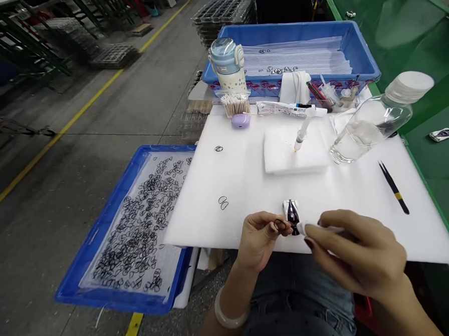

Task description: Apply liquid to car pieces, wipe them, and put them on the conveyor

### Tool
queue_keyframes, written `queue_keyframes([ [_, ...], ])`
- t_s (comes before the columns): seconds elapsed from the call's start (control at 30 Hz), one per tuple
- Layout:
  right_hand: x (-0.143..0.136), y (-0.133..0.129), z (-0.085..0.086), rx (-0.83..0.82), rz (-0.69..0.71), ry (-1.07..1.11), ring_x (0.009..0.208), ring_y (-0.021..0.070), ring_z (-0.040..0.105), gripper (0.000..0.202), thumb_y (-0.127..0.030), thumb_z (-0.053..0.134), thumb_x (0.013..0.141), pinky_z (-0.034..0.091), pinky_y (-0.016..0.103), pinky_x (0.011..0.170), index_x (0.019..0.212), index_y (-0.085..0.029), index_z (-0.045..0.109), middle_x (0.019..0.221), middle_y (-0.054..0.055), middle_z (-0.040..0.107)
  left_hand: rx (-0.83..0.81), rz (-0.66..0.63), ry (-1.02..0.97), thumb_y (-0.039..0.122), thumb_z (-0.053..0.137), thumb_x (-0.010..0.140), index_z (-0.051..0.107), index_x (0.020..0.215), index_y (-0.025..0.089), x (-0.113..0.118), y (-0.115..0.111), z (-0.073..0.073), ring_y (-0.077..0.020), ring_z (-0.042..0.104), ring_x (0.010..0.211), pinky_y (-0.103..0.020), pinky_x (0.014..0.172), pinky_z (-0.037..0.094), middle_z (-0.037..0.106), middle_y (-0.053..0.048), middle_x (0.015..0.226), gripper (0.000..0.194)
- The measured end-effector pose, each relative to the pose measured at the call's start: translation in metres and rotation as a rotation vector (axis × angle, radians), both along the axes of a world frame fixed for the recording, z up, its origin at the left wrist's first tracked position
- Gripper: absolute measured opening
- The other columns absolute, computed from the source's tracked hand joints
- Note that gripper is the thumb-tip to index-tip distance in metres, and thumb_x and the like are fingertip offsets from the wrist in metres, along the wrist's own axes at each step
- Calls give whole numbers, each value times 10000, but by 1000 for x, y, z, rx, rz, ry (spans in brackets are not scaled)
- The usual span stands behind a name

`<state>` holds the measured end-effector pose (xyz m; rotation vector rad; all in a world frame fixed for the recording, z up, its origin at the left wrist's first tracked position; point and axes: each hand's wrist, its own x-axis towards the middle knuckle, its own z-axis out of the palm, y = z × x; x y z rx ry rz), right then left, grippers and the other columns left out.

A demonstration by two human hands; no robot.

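Note:
My left hand, at the near edge of the white work board, pinches a small thin black ring between thumb and fingers. From the right, my right hand grips a slim white tool whose tip is close to the ring; I cannot make out its exact kind. Just behind the fingertips lies a small black-and-white piece, partly covered by the hands. Two loose black rings rest to the left, and a small cluster of rings sits farther back.
Tweezers lie right, near a clear bottle. A syringe stands in a white foam block. Cotton swabs, a purple case, a cup and a blue bin are behind. Left is a ring-filled blue tray.

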<state>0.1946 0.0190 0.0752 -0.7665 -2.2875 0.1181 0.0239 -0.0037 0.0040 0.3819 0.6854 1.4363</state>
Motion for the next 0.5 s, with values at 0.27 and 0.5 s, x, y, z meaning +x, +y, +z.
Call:
queue_keyframes([
  [0.27, -17, -1, -14, -39, 53, 45, 618, 88, 528, 145, -127, 560, 932, 447, 243, 548, 1053, -140, 637, 900, 54, 604, 39, 5, 6, 284, 932, 616, 793, 723, 227, 0, 0, -3, -81, 704, 616, -123, 615, 579, 774, 1, 709, 185],
  [0.5, 8, -1, -6, -175, 73, 106, 553, 75, 514, 147, -116, 567, 904, 433, 238, 497, 986, -198, 657, 872, 40, 603, 1, 16, 64, 343, 950, 565, 780, 678, 233, 1, -1, 0, -119, 706, 600, -201, 611, 612, 753, -1, 657, 232],
])
